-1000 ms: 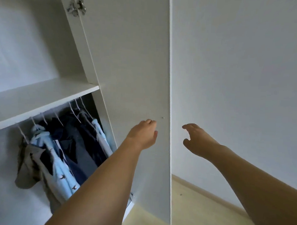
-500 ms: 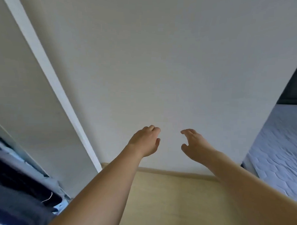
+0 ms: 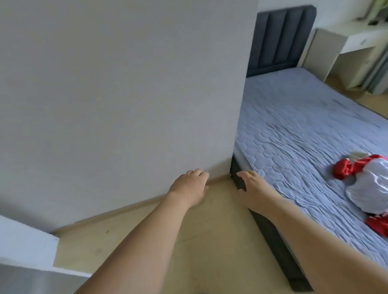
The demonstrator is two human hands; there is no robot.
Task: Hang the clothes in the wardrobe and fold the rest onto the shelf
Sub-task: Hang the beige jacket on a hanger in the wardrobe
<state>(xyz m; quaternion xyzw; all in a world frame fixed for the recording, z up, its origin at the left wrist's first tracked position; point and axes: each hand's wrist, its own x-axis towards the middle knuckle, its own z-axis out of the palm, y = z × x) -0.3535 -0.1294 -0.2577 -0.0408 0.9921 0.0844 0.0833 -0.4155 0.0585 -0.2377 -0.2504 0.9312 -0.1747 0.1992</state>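
Both empty hands, left hand (image 3: 187, 186) and right hand (image 3: 256, 189), reach toward the bed (image 3: 299, 128).

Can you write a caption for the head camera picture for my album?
Both empty hands, left hand and right hand, reach toward the bed where a red-and-white garment lies.

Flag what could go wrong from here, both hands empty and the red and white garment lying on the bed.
1. The red and white garment looks shiny and lies crumpled; it may slip or trail when the right hand or left hand lifts it.
2. The dark bed frame juts out low beside the floor path; a shin or toe could catch it.
3. A white panel edge sits close at lower left and could be bumped when turning back.
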